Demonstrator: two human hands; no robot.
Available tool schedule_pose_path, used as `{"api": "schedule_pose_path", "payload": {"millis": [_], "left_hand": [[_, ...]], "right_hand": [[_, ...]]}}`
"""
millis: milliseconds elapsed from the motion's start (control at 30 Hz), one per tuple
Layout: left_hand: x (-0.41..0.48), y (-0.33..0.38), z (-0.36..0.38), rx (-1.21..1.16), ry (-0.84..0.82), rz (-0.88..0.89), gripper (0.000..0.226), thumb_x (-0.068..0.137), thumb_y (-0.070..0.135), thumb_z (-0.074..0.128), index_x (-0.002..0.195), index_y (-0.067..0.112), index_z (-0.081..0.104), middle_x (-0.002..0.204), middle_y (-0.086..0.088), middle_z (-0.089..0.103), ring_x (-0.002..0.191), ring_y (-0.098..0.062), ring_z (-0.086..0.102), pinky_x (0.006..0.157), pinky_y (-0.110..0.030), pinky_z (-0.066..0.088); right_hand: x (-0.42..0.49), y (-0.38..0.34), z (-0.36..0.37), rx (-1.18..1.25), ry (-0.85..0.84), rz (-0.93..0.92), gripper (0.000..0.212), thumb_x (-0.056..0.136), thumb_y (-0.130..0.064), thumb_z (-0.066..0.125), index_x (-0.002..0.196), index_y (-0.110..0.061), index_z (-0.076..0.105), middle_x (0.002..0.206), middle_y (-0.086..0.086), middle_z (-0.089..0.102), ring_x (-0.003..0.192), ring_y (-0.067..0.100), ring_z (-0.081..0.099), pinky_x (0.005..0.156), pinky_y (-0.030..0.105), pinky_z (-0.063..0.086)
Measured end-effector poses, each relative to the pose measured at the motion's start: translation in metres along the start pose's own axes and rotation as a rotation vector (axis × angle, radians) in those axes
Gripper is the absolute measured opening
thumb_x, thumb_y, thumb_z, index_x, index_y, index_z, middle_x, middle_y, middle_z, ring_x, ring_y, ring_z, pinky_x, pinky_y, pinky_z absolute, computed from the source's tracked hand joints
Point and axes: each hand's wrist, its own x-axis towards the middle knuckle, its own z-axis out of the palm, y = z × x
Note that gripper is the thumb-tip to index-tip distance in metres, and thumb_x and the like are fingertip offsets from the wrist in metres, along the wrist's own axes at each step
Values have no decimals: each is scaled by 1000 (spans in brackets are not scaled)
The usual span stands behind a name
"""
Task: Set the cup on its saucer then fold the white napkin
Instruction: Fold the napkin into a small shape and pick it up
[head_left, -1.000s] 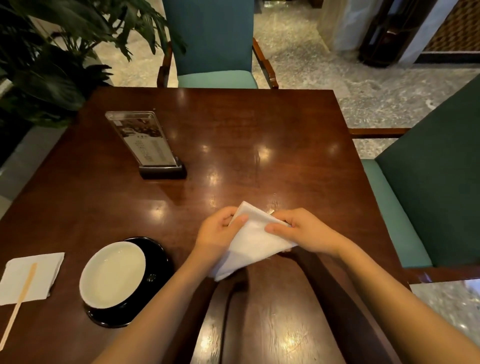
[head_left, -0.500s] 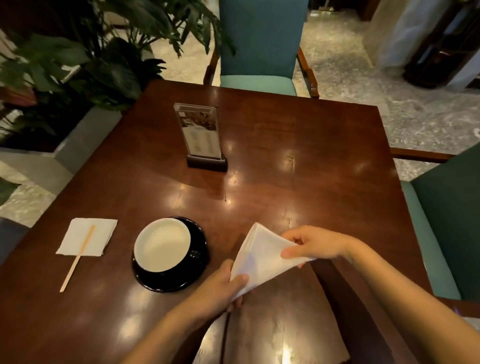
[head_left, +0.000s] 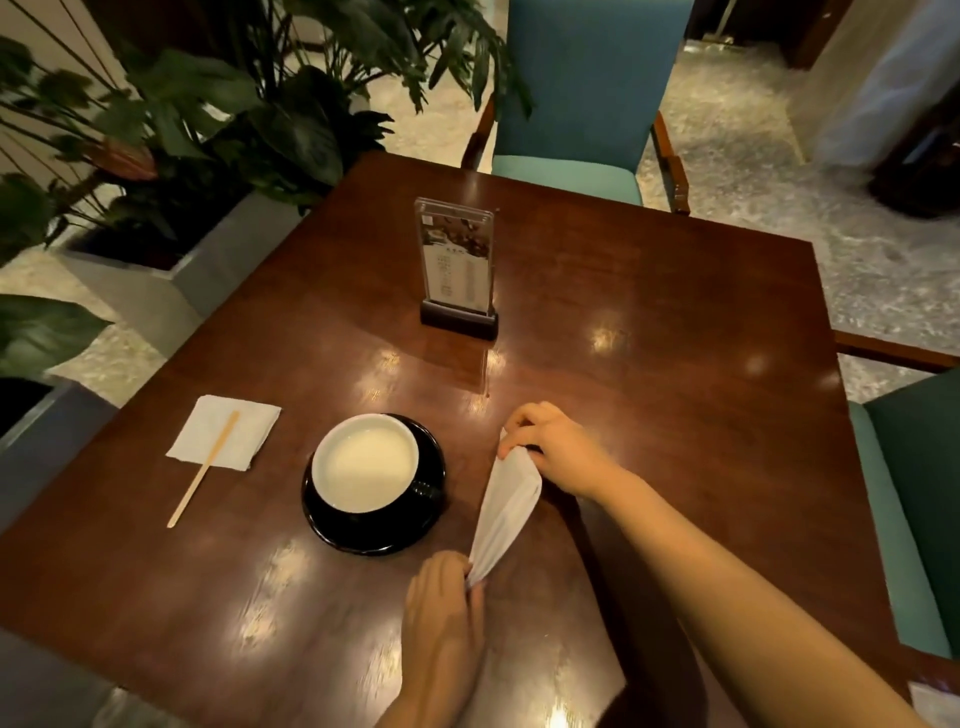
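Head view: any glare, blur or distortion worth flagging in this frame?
Head view: dim, warm lighting; bright glare patches on the glossy table; wide-angle bending of the table edges; smeared floor at upper right; cup, white napkin, left hand and right hand are sharp enough to read.

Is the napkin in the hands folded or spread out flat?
Folded: the white napkin is a narrow layered wedge, pinched at its ends by the left hand and right hand.
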Motion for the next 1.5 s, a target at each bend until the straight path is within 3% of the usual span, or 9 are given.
{"api": "schedule_pose_path", "payload": {"millis": [233,467,667,800,900,1000,1100,1367,1500], "left_hand": [[-6,-11,3,-29,25,-36,20,79,12,67,89,22,54,90,8,52,81,-5,44,69,-19,35],[-4,1,-2,-145,4,-236,15,81,20,68,89,30,61,84,23,50,85,-3,47,68,-17,35],[0,1,-9,-168,-38,-359,20,78,27,72,89,32,56,82,20,53,81,-4,53,62,-15,38],[2,1,-12,-140,-49,-358,21,78,30,71,75,35,50,75,20,52,76,-2,51,57,-19,38],[4,-1,-12,-138,-41,-341,21,78,30,71,73,33,51,74,19,54,74,-3,53,57,-23,44],[4,-3,-12,-122,-41,-314,18,79,29,70,75,30,53,74,18,55,73,-5,54,58,-27,47],[3,-6,-11,-119,-50,-275,18,79,29,70,75,27,53,74,17,54,73,-6,53,58,-26,47],[0,-10,-8,-55,-125,-164,21,79,25,69,77,26,48,78,14,46,76,-7,45,63,-14,33],[-1,-9,-11,-57,-139,-163,20,78,24,68,78,27,48,79,21,41,82,-2,45,65,-12,34]], "right_hand": [[0,4,10,8,58,11,23,90,-10,54,96,-24,71,111,0,56,107,17,44,85,23,33],[10,2,0,-38,-78,71,22,89,-12,53,97,-24,70,108,1,54,106,22,43,92,39,41],[14,2,4,-110,-141,160,52,86,-1,49,134,-20,41,126,7,45,118,25,38,97,40,41],[7,6,9,-85,-25,241,28,79,-1,47,99,-20,42,102,5,54,99,27,48,74,33,39],[-4,9,11,-192,-63,217,18,81,-4,47,86,-21,41,95,2,54,93,23,44,71,28,30],[-15,12,4,-339,-145,162,9,84,-13,49,87,-21,49,99,1,53,96,21,41,74,29,26],[-24,23,-3,-415,-202,162,16,83,-17,49,97,-19,54,103,0,53,101,21,41,75,30,25],[-30,34,-16,-410,-263,313,20,81,-6,46,93,-20,55,100,-1,49,102,21,40,80,33,28],[-6,27,-20,-63,-86,520,14,87,-8,45,85,-12,58,97,10,62,92,28,55,76,40,46]]}}
